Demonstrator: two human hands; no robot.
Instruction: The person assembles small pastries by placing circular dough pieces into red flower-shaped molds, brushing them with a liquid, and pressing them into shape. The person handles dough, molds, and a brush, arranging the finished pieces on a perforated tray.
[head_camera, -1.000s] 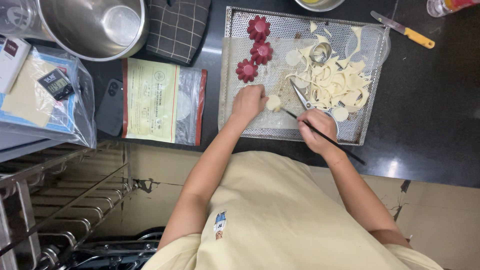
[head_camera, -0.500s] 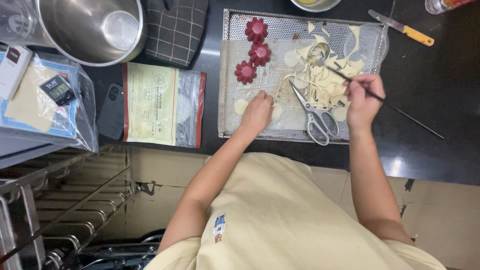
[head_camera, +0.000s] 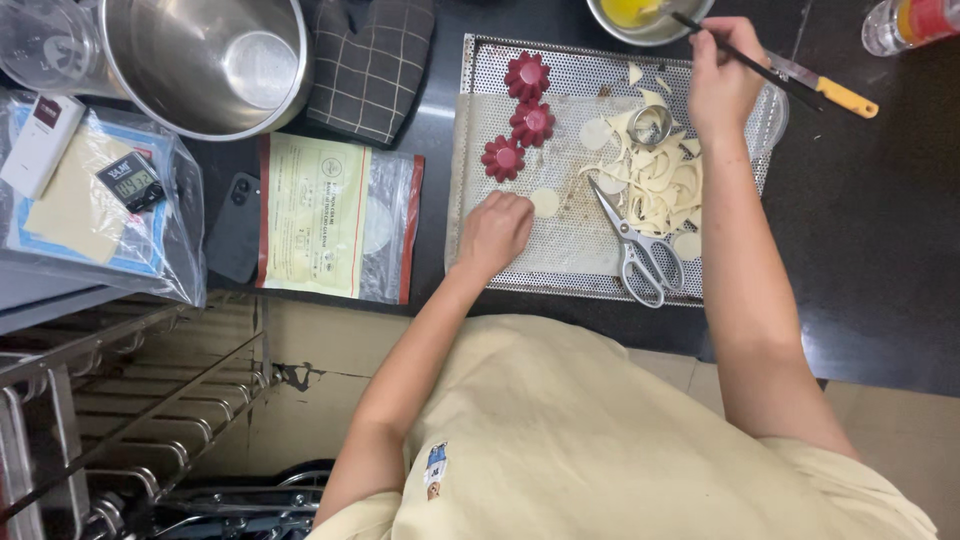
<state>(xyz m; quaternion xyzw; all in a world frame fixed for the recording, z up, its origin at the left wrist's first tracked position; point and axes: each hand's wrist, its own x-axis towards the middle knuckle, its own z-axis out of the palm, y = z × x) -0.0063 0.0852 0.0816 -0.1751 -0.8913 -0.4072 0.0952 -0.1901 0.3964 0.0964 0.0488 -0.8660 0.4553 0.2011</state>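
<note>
a dark surface (head_camera: 880, 260) is carrying a perforated metal tray (head_camera: 560, 270) with pastry scraps (head_camera: 655, 185), scissors (head_camera: 638, 250) and three red moulds (head_camera: 522, 125). the right hand (head_camera: 722, 80) is gripping a thin brush (head_camera: 735, 55), dipping its tip into a bowl of yellow liquid (head_camera: 640, 15). the left hand (head_camera: 495, 228) is resting curled beside a small pastry disc (head_camera: 545, 203). loading the brush lightly would probably be keeping drips off the tray. the bowl is cut off at the top edge, and the brush tip is hard to make out.
</note>
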